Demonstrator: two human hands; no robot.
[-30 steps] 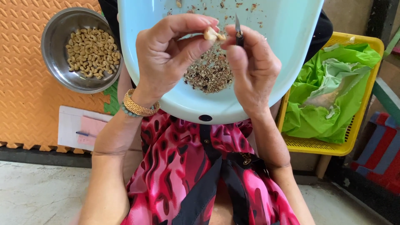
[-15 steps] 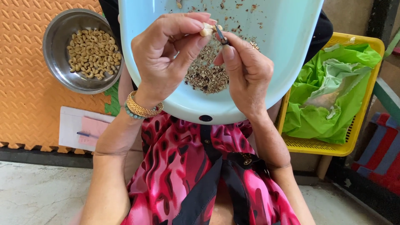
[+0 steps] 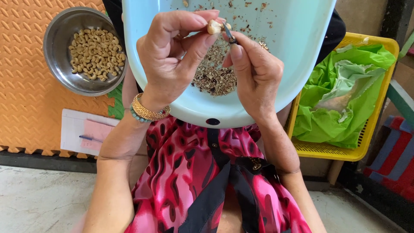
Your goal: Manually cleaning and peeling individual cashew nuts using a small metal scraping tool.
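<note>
My left hand (image 3: 172,56) pinches a pale cashew nut (image 3: 214,26) between thumb and fingertips, above a light blue plastic basin (image 3: 297,51) on my lap. My right hand (image 3: 254,73) holds a small dark metal blade (image 3: 228,33) whose tip touches the nut. A heap of brown skin peelings (image 3: 213,73) lies in the basin under both hands. Gold and bead bracelets circle my left wrist.
A steel bowl (image 3: 58,47) of peeled cashews (image 3: 95,54) sits on an orange foam mat (image 3: 26,108) at the left. Papers with a pen (image 3: 86,131) lie below it. A yellow basket (image 3: 379,47) lined with a green plastic bag (image 3: 340,99) stands at the right.
Both hands have shifted slightly up and left over the basin, still working the blade against the nut.
</note>
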